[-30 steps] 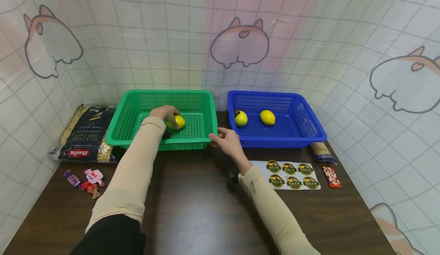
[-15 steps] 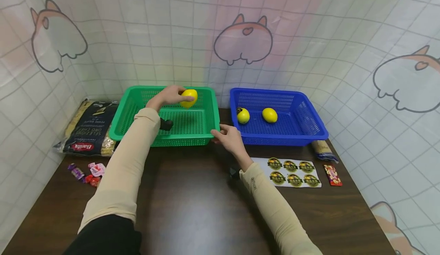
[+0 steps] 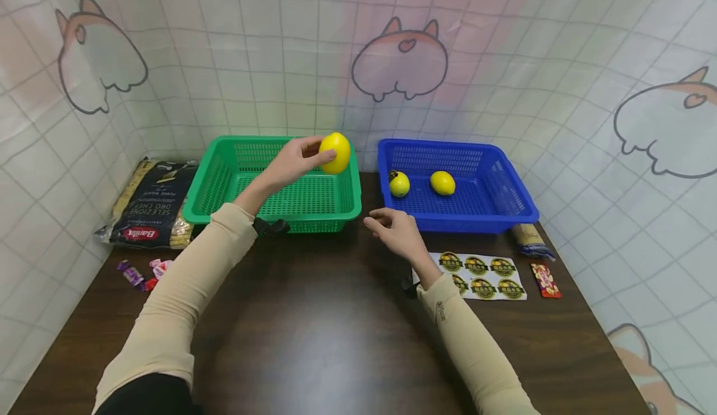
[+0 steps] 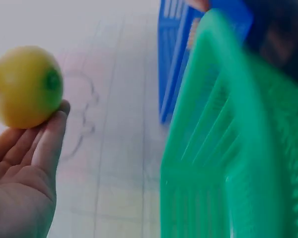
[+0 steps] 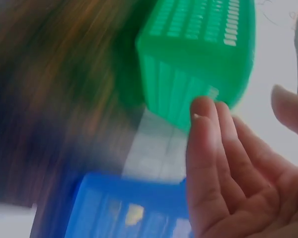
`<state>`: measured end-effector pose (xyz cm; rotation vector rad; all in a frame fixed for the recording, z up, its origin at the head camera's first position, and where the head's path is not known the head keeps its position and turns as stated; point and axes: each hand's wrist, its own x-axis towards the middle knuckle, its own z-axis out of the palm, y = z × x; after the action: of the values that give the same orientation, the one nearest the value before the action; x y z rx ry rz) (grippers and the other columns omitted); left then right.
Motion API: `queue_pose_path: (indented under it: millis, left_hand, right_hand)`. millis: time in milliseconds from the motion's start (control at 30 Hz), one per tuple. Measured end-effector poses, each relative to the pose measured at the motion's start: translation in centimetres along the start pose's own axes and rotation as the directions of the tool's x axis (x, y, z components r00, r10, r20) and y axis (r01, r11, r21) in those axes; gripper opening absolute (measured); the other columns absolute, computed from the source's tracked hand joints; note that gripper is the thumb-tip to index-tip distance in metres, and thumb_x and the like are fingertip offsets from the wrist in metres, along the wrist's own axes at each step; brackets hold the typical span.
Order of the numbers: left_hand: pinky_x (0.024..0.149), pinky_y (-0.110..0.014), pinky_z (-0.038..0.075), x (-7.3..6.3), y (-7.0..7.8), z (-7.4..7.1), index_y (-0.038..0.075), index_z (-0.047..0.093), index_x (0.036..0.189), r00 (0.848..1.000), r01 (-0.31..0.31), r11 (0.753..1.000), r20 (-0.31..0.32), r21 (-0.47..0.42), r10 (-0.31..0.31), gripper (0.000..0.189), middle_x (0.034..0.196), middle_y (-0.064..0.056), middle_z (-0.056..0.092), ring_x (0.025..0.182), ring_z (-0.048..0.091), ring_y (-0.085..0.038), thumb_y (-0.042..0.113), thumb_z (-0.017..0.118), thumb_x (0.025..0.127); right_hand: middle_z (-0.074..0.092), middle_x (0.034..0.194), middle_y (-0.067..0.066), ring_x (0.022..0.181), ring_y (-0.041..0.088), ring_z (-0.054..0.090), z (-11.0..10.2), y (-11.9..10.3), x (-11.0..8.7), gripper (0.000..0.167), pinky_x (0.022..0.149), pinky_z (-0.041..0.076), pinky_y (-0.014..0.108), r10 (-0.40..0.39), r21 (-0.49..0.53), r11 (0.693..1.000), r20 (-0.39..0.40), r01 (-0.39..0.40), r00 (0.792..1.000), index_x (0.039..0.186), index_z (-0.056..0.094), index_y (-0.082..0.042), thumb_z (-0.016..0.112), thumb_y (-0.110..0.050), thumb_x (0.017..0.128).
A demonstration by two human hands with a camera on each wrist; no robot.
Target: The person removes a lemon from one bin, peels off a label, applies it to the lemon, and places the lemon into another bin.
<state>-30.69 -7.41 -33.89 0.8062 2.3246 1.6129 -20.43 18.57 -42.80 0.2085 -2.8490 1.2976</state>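
Observation:
My left hand [image 3: 290,165] pinches a yellow lemon [image 3: 335,153] above the right end of the green basket [image 3: 322,218]. In the left wrist view the lemon [image 4: 30,87] shows a greenish end, with fingers beneath it. My right hand [image 3: 399,236] hovers in front of the gap between the two baskets, fingers loosely bent and holding nothing. The right wrist view shows that hand [image 5: 243,178] apart from the green basket [image 5: 188,64]. Inside the blue basket [image 3: 470,223] lie another lemon [image 3: 442,183] and a yellow-green round fruit with a dark top [image 3: 399,185].
A pasta bag [image 3: 151,203] lies left of the green basket, with wrapped candies [image 3: 132,274] in front. A sticker sheet [image 3: 484,278] sits partly under the right forearm. A red packet [image 3: 545,280] and a small bag [image 3: 531,241] lie at the right. A patterned curtain stands behind.
My left hand has lifted the lemon out of the green basket, moving up and right. My right hand has let go of the green basket's rim and shifted right.

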Motion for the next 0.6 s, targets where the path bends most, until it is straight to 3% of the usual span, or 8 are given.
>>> queue_pose_path:
  millis: [133,300,433,600]
  left_hand:
    - [0.097,-0.034,0.056,-2.1,-0.1,2.1,0.014,0.056,0.139,0.999,-0.036,0.998,-0.008,-0.046,0.036,0.051,0.125,-0.008,0.066,0.108,0.064,-0.015,0.044,0.059,0.098]
    - [0.098,-0.04,0.058,-4.7,-1.2,4.3,0.006,0.058,0.134,0.997,-0.045,0.985,0.061,-0.164,0.056,0.055,0.109,-0.003,0.066,0.099,0.064,-0.013,0.048,0.056,0.099]
    - [0.095,-0.038,0.059,-5.9,-1.7,5.9,0.005,0.059,0.132,0.992,-0.006,0.98,0.124,-0.199,0.031,0.053,0.108,-0.002,0.066,0.099,0.065,-0.01,0.047,0.055,0.1]
    - [0.096,-0.038,0.059,-6.8,-2.8,8.7,0.001,0.057,0.133,0.975,0.066,0.95,0.223,-0.305,0.003,0.052,0.111,-0.003,0.066,0.1,0.067,-0.009,0.043,0.053,0.102]
  right_hand:
    - [0.077,0.096,0.009,0.081,0.02,0.071,-2.0,1.7,-1.7,0.04,0.066,0.054,0.025,0.008,-0.077,0.997,0.032,-0.006,0.999,0.121,0.069,-0.01,0.064,-0.041,0.096]
    - [0.077,0.105,0.011,0.089,0.022,0.072,-4.6,4.1,-3.2,0.039,0.07,0.057,0.031,0.061,-0.185,0.981,0.043,-0.052,0.997,0.122,0.069,-0.007,0.066,-0.035,0.095]
    - [0.077,0.108,0.013,0.098,0.027,0.072,-6.8,6.4,-3.7,0.038,0.077,0.058,0.039,0.132,-0.264,0.958,0.047,-0.115,0.99,0.124,0.068,-0.006,0.066,-0.032,0.096]
    - [0.074,0.114,0.018,0.105,0.033,0.069,-9.1,8.9,-4.3,0.037,0.085,0.058,0.046,0.214,-0.342,0.923,0.073,-0.177,0.974,0.124,0.067,-0.002,0.066,-0.025,0.095]
